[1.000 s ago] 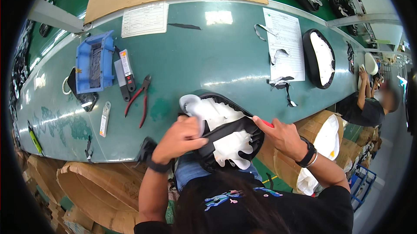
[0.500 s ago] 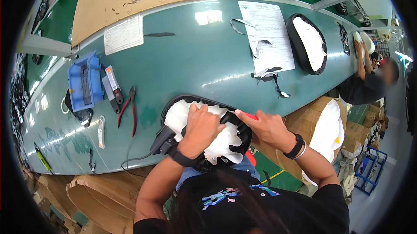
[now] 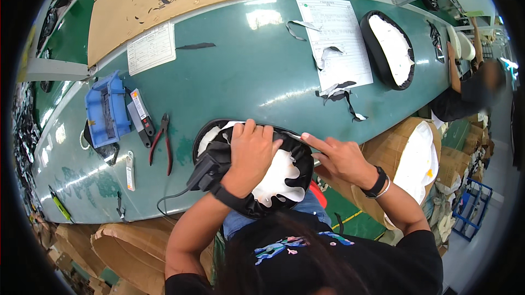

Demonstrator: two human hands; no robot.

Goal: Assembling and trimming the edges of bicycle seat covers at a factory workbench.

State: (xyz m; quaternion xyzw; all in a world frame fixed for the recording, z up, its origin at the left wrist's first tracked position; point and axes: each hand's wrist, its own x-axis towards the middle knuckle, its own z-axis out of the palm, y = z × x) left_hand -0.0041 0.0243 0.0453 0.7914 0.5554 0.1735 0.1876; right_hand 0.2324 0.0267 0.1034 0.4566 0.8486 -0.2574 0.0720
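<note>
A black cushion shell point(image 3: 295, 185), its cover gathered around a white foam inside point(image 3: 281, 177), lies at the table's near edge against my lap. My left hand point(image 3: 251, 150) is closed over its far rim, fingers gripping the black cover fabric. A black box with a cable point(image 3: 210, 166) is strapped at my left wrist. My right hand point(image 3: 339, 158) is at the shell's right rim, closed around a slim knife, with the index finger stretched along it. The knife's thin blade point(image 3: 295, 137) points left at the fabric; its handle is mostly hidden by the fingers.
Left on the green table are a blue bin point(image 3: 108, 109), red-handled pliers point(image 3: 162, 144), box cutters point(image 3: 140, 117) and a green cutter point(image 3: 59, 204). Paper sheets point(image 3: 339, 38), fabric scraps point(image 3: 342, 92) and another cushion point(image 3: 388, 48) lie farther off. A co-worker point(image 3: 465, 87) works at far right; cartons point(image 3: 377, 158) stand below.
My left hand has shifted to the far rim, and black fabric now covers more of the foam there. My right hand has moved slightly right and down; the knife's red handle shows less.
</note>
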